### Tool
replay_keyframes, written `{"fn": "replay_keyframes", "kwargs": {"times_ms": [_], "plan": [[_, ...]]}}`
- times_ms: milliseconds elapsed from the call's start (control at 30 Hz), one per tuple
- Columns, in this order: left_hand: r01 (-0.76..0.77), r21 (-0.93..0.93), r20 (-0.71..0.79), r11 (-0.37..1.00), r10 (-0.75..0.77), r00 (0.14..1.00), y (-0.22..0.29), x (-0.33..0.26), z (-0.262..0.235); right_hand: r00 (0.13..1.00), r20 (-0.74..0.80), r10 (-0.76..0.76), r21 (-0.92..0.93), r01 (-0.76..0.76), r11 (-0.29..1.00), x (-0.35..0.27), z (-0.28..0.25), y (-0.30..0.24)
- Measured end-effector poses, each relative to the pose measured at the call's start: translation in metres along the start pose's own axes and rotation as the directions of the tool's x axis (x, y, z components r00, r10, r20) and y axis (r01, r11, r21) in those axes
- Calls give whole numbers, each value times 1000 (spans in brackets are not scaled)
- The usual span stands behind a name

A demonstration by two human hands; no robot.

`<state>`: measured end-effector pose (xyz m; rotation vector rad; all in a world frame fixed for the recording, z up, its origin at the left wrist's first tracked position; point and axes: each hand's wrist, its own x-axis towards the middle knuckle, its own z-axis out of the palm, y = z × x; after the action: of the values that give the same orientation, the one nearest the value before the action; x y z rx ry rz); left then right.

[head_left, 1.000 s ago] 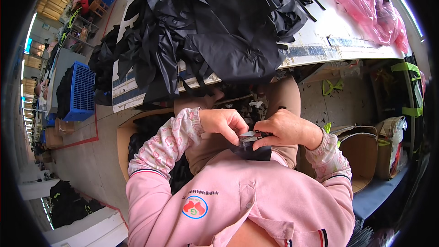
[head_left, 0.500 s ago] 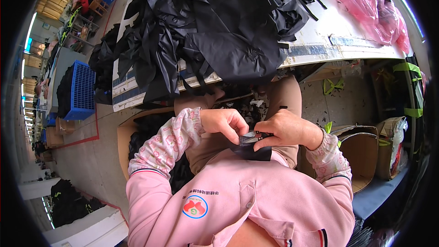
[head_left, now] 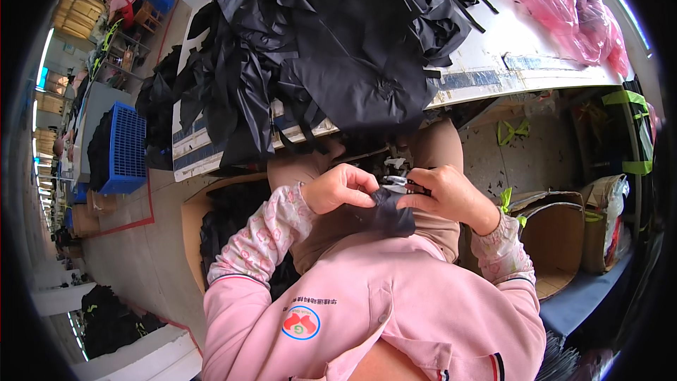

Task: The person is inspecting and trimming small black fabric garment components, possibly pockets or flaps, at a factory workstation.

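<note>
- A small piece of black fabric (head_left: 390, 210) is being held over the lap, below the near edge of the table (head_left: 493, 70), between both hands.
- The left hand (head_left: 340, 188) is being closed on the left side of the fabric, with the fingers curled in a narrow pinch.
- The right hand (head_left: 446, 194) is being closed on the fabric's upper right side, with the fingertips (head_left: 412, 189) being pressed at a small pale part that is too small to make out.
- The two hands are being kept just beside each other, nearly touching.
- A large pile of black cloth (head_left: 338, 49) is being carried on the table, with some of it hanging over the near edge.
- Pink plastic sheeting (head_left: 571, 7) is lying at the table's far right corner.
- A cardboard box (head_left: 553, 240) is standing on the floor to the right, and a blue crate (head_left: 127, 148) to the left.
</note>
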<state>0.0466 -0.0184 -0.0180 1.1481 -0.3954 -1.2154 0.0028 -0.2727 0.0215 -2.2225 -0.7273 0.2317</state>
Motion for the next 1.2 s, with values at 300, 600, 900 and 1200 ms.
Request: {"fn": "replay_keyframes", "kwargs": {"times_ms": [300, 600, 900, 1200], "plan": [[-369, -32, -426, 929, 321, 846, -6, 2, 19, 958, -286, 27, -139, -69, 988, 4, 21, -22], [-371, 194, -387, 908, 418, 822, -2, -2, 22, 971, -215, 104, -9, -109, 994, 8, 15, -19], [-372, 129, -389, 919, 392, 834, -6, 0, 25, 972, -219, 89, 36, -84, 996, 10, 18, -20], [-338, 335, -434, 879, 462, 773, -1, -18, 20, 977, -192, 92, -57, -105, 993, 7, 15, -17]]}}
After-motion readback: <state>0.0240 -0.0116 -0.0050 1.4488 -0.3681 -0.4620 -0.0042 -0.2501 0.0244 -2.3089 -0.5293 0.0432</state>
